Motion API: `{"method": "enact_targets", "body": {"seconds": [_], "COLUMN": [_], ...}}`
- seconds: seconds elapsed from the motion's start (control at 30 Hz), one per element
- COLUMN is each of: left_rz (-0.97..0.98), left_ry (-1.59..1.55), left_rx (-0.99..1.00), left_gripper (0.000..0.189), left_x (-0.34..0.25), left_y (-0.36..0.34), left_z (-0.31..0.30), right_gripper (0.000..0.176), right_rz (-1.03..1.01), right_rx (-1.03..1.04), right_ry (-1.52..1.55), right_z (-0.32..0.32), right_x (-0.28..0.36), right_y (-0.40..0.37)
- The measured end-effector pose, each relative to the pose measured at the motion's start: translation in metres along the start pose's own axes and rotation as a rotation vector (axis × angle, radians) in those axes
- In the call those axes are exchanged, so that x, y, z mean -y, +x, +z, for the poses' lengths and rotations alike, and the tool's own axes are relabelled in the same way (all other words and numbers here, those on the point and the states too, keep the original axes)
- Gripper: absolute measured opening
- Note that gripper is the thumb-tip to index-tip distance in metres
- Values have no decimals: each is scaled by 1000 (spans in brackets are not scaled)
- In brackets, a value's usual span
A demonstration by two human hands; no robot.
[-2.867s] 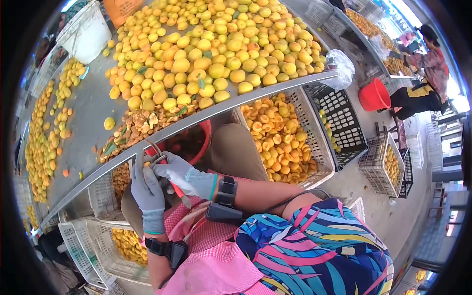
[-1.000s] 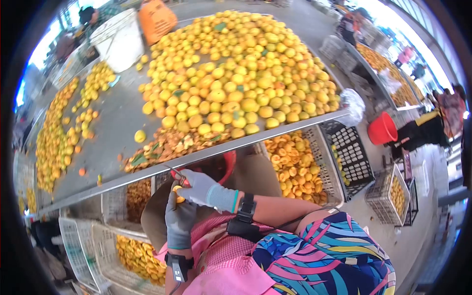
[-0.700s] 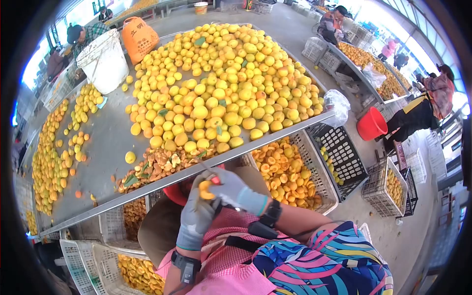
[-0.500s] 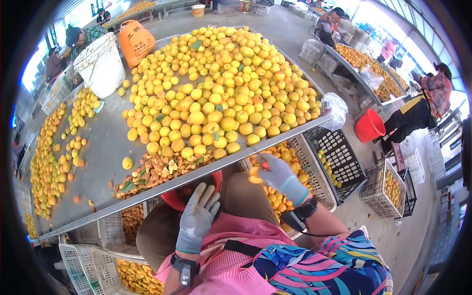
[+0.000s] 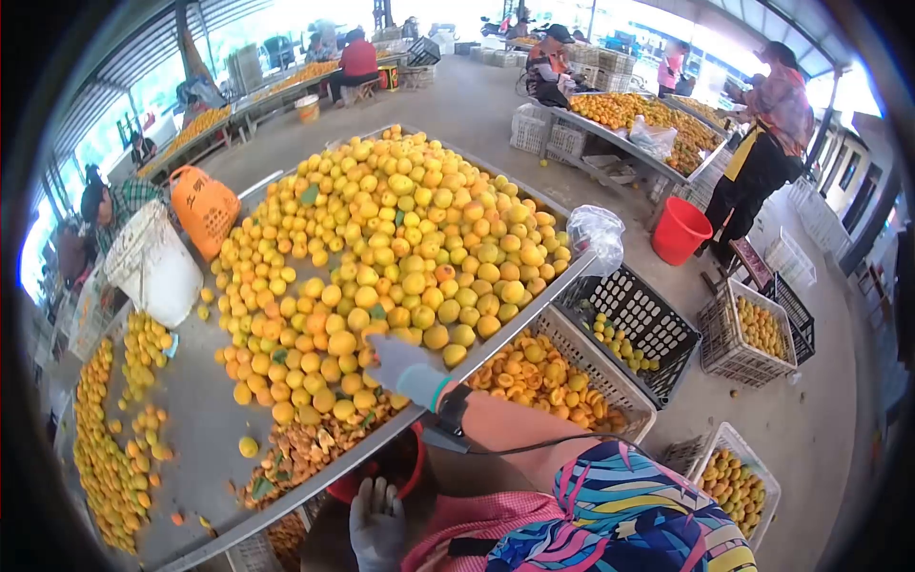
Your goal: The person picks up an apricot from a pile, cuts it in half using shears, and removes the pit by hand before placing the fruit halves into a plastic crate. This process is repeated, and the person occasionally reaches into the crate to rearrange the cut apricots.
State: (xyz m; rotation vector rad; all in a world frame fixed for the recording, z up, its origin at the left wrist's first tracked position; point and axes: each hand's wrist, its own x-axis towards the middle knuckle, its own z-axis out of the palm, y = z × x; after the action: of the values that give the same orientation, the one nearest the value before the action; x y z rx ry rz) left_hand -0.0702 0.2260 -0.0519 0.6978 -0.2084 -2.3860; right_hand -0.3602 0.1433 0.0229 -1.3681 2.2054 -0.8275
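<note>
A large heap of yellow-orange fruit [image 5: 419,229] covers much of the metal table [image 5: 205,410]. My right hand [image 5: 402,370], in a grey glove, reaches over the table's front edge to the heap's near side; its fingers are blurred and whatever they touch or hold is unclear. Low in the view, my left hand [image 5: 377,522], also gloved, is palm up with its fingers apart and nothing in it, beside a red bucket [image 5: 405,467]. Split fruit pieces [image 5: 305,448] lie near the table edge. A crate of halved fruit [image 5: 543,377] stands below and to the right.
A black crate [image 5: 658,329] and a light crate of fruit [image 5: 729,481] stand on the right floor. A white bucket [image 5: 157,267] and an orange bag [image 5: 205,210] sit at the table's left. Other people work at tables behind; one stands near a red bucket [image 5: 681,232].
My right hand has moved from above the halved-fruit crate to the heap on the table. The view has tilted up and shifted right. My left hand now appears lower in the view.
</note>
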Motion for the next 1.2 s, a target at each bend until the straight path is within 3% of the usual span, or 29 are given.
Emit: {"method": "enact_targets", "body": {"seconds": [0.07, 0.13, 0.2, 0.33, 0.4, 0.47, 0.53, 0.57, 0.63, 0.7, 0.73, 0.77, 0.8, 0.83, 0.87, 0.9, 0.93, 1.0, 1.1, 1.2], "left_rz": [58, 9, -66, -172, -134, -92, -28, 10, 63, 286, 431, 507, 390, 269, 359, 365, 231, 232, 255, 260], "left_ry": [-82, -105, -104, -204, -62, 80, 223, 294, 347, 407, 940, 1493, 825, 508, 531, 606, 350, 313, 234, 253], "left_rx": [-124, -92, 143, 355, 289, 221, 144, 100, 16, 80, 87, 70, 77, 44, 17, 23, -10, -56, -57, -35], "left_gripper": [40, 41, 41, 44, 47, 51, 54, 56, 58, 48, 47, 47, 43, 41, 47, 41, 36, 38, 40, 41], "left_x": [0, -4, -3, -9, -5, -6, -10, -11, -6, 3, 2, -3, 0, 0, 1, 0, -1, 1, 3, -2], "left_y": [1, 9, 4, 26, 26, 19, 7, 1, -4, -7, -20, -29, -30, -36, -44, -41, -37, -39, -41, -43], "left_z": [-5, -10, 5, -15, 2, 31, 59, 71, 76, 57, 53, 68, 69, 73, 90, 67, 50, 41, 32, 32], "right_gripper": [41, 39, 40, 39, 40, 44, 49, 49, 52, 53, 53, 48, 41, 39, 38, 38, 39, 43, 45, 43], "right_rz": [-20, -21, -6, -66, -52, -157, 95, 98, -323, -296, -455, -218, -367, -419, -505, -268, -120, -33, -7, 156], "right_rx": [-50, -105, -45, -107, 5, 197, 605, 606, 411, 405, 263, 575, 448, 438, 308, 512, 615, 683, 694, 636], "right_ry": [-50, -112, -74, 75, 326, 302, 551, 554, 407, 326, 286, 425, 462, 422, 455, 664, 730, 811, 908, 924], "right_z": [15, 23, 25, 17, 20, 25, -2, 3, 30, 45, 44, 23, 23, 28, 41, 30, 24, 30, 35, 29], "right_x": [-2, -6, -9, -7, -1, 3, 28, 25, 19, 17, 15, 28, 29, 27, 21, 30, 35, 34, 32, 35], "right_y": [4, 8, 13, 2, -22, -53, -94, -101, -122, -127, -133, -136, -141, -142, -143, -149, -150, -152, -156, -157]}}
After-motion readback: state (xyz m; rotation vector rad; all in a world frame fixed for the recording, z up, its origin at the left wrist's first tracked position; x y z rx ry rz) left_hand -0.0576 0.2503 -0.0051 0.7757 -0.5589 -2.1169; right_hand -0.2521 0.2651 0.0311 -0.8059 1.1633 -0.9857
